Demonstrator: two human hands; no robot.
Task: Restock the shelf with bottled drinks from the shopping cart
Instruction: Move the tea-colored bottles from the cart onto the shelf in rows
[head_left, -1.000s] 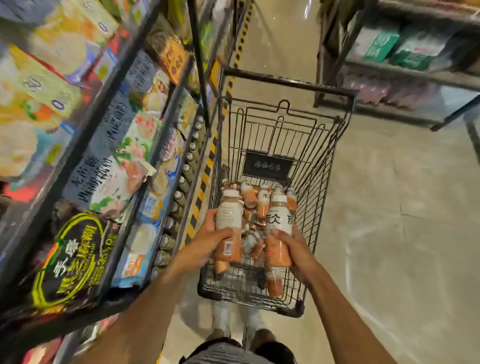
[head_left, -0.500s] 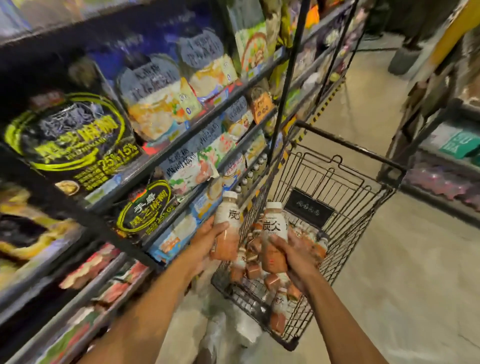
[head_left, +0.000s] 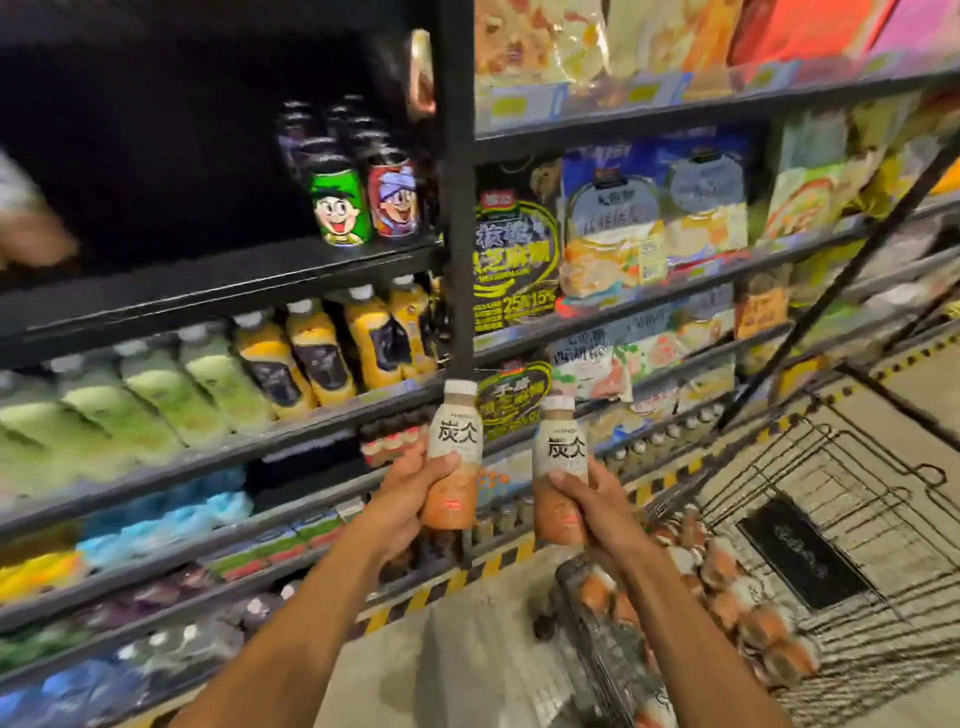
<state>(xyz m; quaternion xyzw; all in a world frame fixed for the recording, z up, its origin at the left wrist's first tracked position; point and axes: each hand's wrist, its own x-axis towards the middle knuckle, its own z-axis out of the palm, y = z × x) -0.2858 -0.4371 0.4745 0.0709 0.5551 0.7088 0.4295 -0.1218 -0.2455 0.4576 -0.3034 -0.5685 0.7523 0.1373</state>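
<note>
Each hand, left hand (head_left: 410, 488) and right hand (head_left: 592, 501), grips an upright bottle before the shelf (head_left: 322, 421).

Two cream-and-orange bottles (head_left: 451, 457); black wire cart (head_left: 857, 499); green and yellow shelf bottles (head_left: 311, 358).

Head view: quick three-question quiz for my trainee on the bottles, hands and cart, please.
1. True or false: the left hand holds nothing.
2. The shopping cart is: A) at the person's right, B) at their left, C) out of view.
3. Fill in: the cartoon-faced cans stand on the shelf ___ the yellow bottles.
Key: 1 false, it grips a brown-and-white bottle; the right hand grips another. 2 A. 3 above.
</note>
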